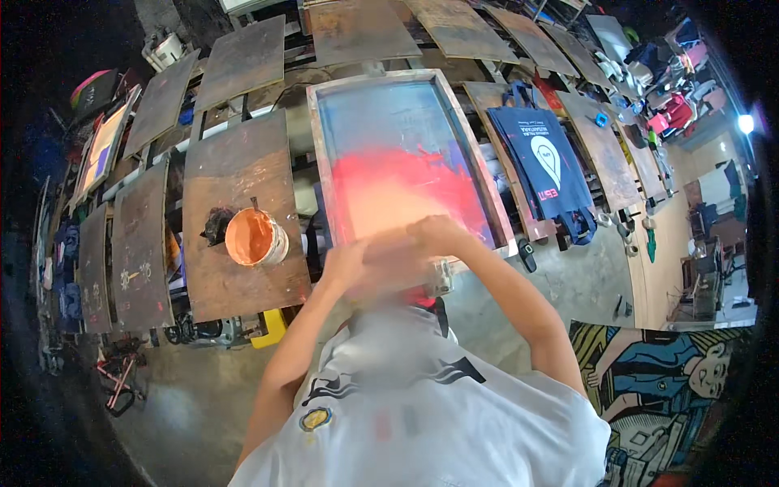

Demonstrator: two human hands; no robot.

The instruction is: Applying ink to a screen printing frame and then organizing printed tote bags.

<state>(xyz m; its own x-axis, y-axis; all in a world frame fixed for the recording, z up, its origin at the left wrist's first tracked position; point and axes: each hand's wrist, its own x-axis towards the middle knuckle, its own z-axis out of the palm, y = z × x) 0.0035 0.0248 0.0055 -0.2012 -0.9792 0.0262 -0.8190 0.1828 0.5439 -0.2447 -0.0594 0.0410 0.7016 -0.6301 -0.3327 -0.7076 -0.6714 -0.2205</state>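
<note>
A wooden-framed printing screen (320,154) lies in front of me. Its mesh is blue at the far end, with red ink (389,174) spread over the middle and a paler orange glow nearer me. At the screen's near end my left hand (345,266) and my right hand (438,237) are closed on the two ends of a blurred brownish bar, which looks like a squeegee (393,258). Motion blur hides its lower edge and most finger detail. Left of the screen, a tub (278,247) of orange ink with a stick in it stands on a brown board.
A dark crumpled rag (217,226) touches the tub. To the right, a navy tote bag (527,138) lies on a board (483,97). More flat boards (235,69) run along both sides and the far row. A yellow object (270,331) is below the left board.
</note>
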